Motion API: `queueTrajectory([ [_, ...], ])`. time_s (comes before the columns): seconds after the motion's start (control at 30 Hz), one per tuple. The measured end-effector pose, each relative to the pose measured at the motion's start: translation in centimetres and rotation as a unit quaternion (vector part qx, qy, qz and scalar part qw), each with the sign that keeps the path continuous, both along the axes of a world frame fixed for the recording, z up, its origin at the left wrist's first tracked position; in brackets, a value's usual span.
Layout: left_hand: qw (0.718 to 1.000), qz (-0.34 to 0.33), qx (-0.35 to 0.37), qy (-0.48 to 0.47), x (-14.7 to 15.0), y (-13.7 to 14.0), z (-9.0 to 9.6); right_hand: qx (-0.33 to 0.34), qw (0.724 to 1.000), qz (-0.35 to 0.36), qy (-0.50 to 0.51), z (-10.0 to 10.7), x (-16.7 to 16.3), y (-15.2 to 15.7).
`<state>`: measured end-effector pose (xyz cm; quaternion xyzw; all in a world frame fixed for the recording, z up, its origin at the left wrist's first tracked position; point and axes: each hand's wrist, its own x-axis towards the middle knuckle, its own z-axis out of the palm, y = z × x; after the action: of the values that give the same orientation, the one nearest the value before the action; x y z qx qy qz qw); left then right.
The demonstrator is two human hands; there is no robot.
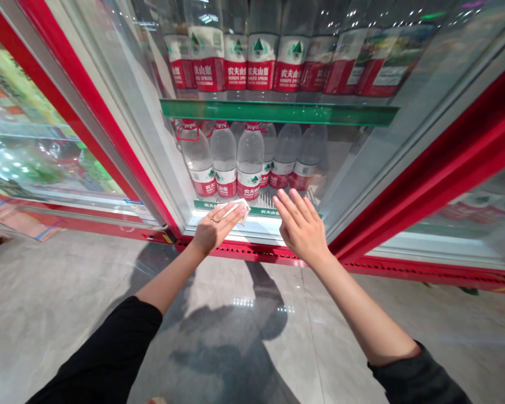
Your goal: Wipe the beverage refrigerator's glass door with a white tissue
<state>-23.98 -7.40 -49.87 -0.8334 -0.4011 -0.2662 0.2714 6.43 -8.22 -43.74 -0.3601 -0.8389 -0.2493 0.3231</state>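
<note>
My left hand [216, 225] has its fingers together over a folded white tissue [244, 209], level with the bottom shelf of the drinks fridge. A ring is on one of its fingers. My right hand [302, 227] reaches forward to the right of it, fingers stretched out and holding nothing. Whether its fingertips touch the glass I cannot tell. Just beyond both hands, several clear water bottles with red and white labels, among them the front bottle [251, 163], stand upright on the lower shelf.
A green shelf edge [278, 112] crosses the fridge, with more water bottles [261, 62] above it. Red frames [429, 168] divide this fridge from its neighbours. Below runs a red vented base [256, 251] over the grey tiled floor [235, 336]. A box [21, 216] lies at far left.
</note>
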Motion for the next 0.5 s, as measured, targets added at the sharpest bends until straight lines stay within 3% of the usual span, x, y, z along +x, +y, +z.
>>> queueTrajectory([
  [0.13, 0.999, -0.027, -0.005, 0.040, 3.1, 0.5, 0.1, 0.027, 0.998, 0.043, 0.022, 0.0, 0.4, 0.1],
  [0.27, 0.996, -0.040, -0.003, 0.077, 5.3, 1.8, 1.9, 0.064, 0.997, 0.030, 0.002, 0.2, 0.4, 0.2],
  [0.37, 0.996, -0.029, 0.010, 0.079, 4.7, 1.9, 2.7, 0.064, 0.998, 0.009, -0.004, 0.4, 0.9, 0.1],
  [0.5, 0.996, -0.016, 0.058, 0.064, 3.4, 0.8, 1.8, 0.061, 0.998, 0.005, 0.000, 0.4, 2.3, -0.1],
])
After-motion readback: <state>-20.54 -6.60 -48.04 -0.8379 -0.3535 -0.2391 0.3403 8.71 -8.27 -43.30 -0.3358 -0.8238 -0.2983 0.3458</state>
